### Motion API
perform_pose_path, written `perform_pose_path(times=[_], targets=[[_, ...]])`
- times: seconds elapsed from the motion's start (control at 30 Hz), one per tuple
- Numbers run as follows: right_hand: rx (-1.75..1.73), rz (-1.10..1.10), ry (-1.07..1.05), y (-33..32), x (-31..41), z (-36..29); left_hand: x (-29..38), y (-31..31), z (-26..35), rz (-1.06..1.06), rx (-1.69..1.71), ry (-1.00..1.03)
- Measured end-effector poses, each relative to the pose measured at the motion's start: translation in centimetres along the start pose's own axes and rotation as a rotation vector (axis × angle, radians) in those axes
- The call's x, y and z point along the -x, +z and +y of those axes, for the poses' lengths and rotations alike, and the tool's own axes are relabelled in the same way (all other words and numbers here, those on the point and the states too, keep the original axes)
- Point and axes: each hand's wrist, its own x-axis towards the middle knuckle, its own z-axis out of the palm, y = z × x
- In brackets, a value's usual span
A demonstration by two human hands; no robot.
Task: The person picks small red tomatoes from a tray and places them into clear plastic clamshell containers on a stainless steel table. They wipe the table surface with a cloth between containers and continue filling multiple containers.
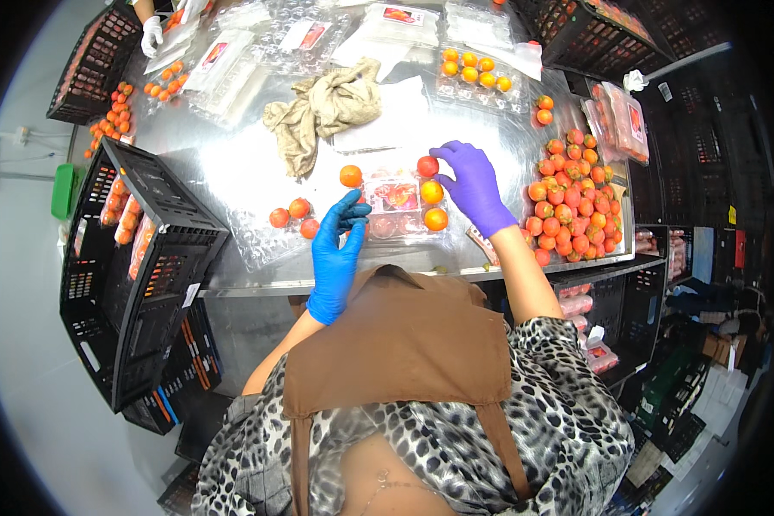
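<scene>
My right hand [474, 187], in a purple glove, has its index finger and thumb at a red tomato [428, 166]. That tomato is at the upper right of a labelled clear plastic pack [393, 193]; two orange tomatoes [434, 205] sit below it in a column. My left hand [337, 255], in a blue glove, is over the pack's left edge with fingers spread and nothing visible in them. Its fingers partly hide what is beneath. An orange tomato [351, 175] lies just above the fingertips. Left of that hand, several tomatoes [298, 208] rest on a clear tray [251, 235].
A tomato heap [574, 206] covers the metal table's right end. A crumpled cloth [326, 106] lies behind the pack. A clear tray [484, 90] holds several orange tomatoes. A black crate [135, 271] with packs stands left. Another person's white-gloved hand [151, 37] is at upper left.
</scene>
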Motion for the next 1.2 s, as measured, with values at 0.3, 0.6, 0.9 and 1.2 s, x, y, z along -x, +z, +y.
perform_pose_path(times=[0.3, 0.6, 0.9, 1.2], targets=[[-0.014, -0.163, -0.215, -0.8, -2.6, 2.0, 0.0, 0.1, 0.3, -0.043, 0.023, -0.029], [-1.009, -0.152, 0.175, -2.6, 1.1, -5.3, -0.6, 0.4, 1.1, -0.343, 0.461, -0.408], [-1.157, -0.127, 0.305, -1.1, 3.5, -8.3, -0.3, 0.4, 2.4, -0.252, 0.113, -0.202], [-1.290, -0.227, 0.485, -0.6, 3.9, -9.5, -0.1, 0.4, 0.5, -0.122, -0.254, 0.149]])
